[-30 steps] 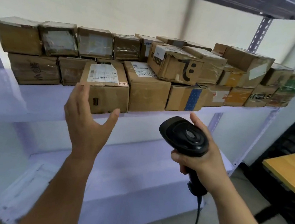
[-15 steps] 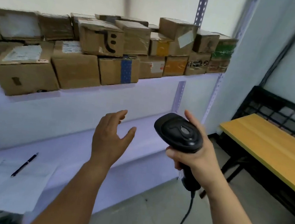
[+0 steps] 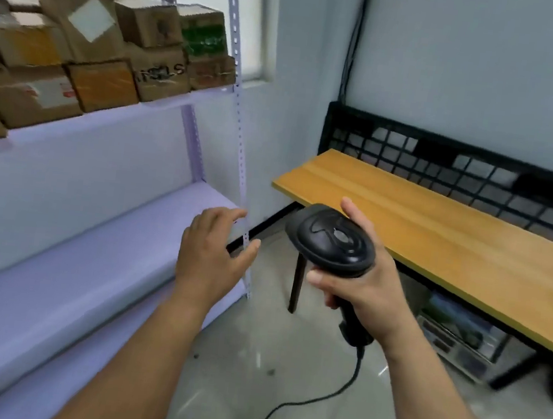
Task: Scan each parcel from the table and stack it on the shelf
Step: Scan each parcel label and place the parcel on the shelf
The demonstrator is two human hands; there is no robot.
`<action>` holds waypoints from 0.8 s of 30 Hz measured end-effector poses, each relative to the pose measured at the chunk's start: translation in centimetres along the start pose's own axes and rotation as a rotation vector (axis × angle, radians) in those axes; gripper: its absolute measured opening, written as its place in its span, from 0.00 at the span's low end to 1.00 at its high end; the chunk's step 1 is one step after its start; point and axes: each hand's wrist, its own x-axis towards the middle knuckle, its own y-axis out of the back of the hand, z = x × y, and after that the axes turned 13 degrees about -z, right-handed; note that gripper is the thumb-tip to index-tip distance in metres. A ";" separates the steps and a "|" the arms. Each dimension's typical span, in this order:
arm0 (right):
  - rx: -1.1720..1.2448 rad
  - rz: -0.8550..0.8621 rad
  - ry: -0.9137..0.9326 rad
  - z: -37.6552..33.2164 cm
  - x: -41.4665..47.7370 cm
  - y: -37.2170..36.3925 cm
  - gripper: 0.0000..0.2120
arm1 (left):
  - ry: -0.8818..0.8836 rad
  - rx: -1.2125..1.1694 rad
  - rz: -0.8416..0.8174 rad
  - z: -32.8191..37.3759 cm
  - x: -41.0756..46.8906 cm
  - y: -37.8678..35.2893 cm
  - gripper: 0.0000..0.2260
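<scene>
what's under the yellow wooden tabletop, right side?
Under the yellow wooden tabletop: a black table leg and a grey boxy device on the floor, too blurred to identify. The top covers anything further back.

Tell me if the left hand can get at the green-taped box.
Probably yes: the left hand is open and empty, and nothing stands between it and the box on the shelf.

We are holding our left hand (image 3: pixel 211 253) out ahead, empty, palm down, fingers loose and slightly spread. We are gripping the scanner (image 3: pixel 333 240) by its handle in our right hand (image 3: pixel 362 288), both forearms reaching forward.
</scene>
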 end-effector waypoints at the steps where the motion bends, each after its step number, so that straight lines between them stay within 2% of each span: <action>1: -0.003 0.029 -0.004 0.2 -0.8 1.5 0.47 | -0.022 -0.005 -0.024 1.2 0.5 -1.4 0.24; 6: -0.040 0.221 -0.047 0.7 -4.5 7.4 0.46 | -0.155 -0.063 -0.122 6.3 3.0 -7.4 0.23; 13: -0.065 0.456 -0.113 1.9 -7.5 14.1 0.43 | -0.217 -0.170 -0.273 11.9 6.7 -14.9 0.25; 24: -0.195 0.680 -0.215 1.2 -7.3 25.4 0.42 | -0.336 -0.239 -0.471 20.3 15.6 -25.2 0.23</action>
